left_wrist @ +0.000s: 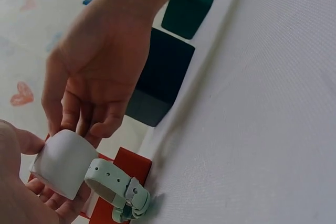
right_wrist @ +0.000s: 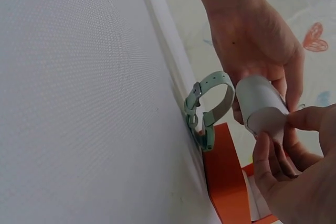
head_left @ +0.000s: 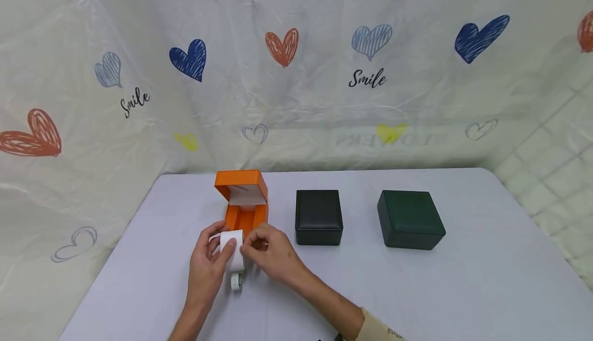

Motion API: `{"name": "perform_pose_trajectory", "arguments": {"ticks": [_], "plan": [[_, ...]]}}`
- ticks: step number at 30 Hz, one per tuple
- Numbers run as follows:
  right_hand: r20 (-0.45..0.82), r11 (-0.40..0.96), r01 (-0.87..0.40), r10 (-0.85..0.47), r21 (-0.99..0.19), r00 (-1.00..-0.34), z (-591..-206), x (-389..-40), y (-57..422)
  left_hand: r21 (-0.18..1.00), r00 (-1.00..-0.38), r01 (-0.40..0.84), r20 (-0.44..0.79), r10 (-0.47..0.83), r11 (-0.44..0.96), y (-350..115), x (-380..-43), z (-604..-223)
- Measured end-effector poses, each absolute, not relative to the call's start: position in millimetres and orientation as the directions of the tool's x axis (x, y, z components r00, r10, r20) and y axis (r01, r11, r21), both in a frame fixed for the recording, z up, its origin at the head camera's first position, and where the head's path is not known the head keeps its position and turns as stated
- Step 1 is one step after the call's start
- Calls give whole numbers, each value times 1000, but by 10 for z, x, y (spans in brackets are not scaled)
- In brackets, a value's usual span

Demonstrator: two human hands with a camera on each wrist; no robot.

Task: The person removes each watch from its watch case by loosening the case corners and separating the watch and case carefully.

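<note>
A white rounded watch cushion (head_left: 237,263) is in my left hand (head_left: 207,258), gripped between thumb and fingers. My right hand (head_left: 273,252) pinches the edge of the cushion's right end; the right wrist view shows that thumb and a finger right at the end of the roll (right_wrist: 262,98). Below the cushion, a watch with a pale green strap (left_wrist: 113,179) stands on the table, its strap buckled into a loop. Its dial is hidden. Just beyond both hands sits an orange box (head_left: 240,177), lid up, with a white lid lining and an orange inside.
To the right of the orange box stands a closed black box (head_left: 318,215). Farther right is a closed dark green box (head_left: 412,217). A white cloth covers the table (head_left: 463,289), and a white curtain (head_left: 315,99) with printed hearts hangs behind it.
</note>
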State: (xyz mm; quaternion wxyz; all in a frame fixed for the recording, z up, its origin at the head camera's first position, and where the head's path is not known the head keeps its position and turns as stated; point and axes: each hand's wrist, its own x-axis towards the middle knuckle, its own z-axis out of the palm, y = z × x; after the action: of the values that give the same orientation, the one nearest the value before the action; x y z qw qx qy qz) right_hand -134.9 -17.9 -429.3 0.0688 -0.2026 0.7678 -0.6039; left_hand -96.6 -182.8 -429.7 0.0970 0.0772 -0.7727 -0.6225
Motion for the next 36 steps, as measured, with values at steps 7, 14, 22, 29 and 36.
{"name": "perform_pose_trajectory", "arguments": {"ticks": [7, 14, 22, 29, 36], "plan": [[109, 194, -182, -337, -964, -935, -4305, -1341, -89, 984, -982, 2, 36, -186, 179, -1758, -998, -4342], [124, 187, -186, -301, -965, -945, -4296, -1380, -117, 974, -970, 13, 67, -234, 225, -1785, -972, -4343], [124, 181, -175, -263, -968, -957, -4286, -1404, -154, 947, -949, 35, 131, -287, 318, -1781, -935, -4361], [124, 183, -170, -237, -968, -963, -4294, -1464, -190, 932, -944, 75, 180, -276, 354, -1805, -975, -4399], [126, 188, -173, -240, -967, -963, -4306, -1483, -193, 928, -945, 68, 177, -275, 366, -1822, -988, -4404]]}}
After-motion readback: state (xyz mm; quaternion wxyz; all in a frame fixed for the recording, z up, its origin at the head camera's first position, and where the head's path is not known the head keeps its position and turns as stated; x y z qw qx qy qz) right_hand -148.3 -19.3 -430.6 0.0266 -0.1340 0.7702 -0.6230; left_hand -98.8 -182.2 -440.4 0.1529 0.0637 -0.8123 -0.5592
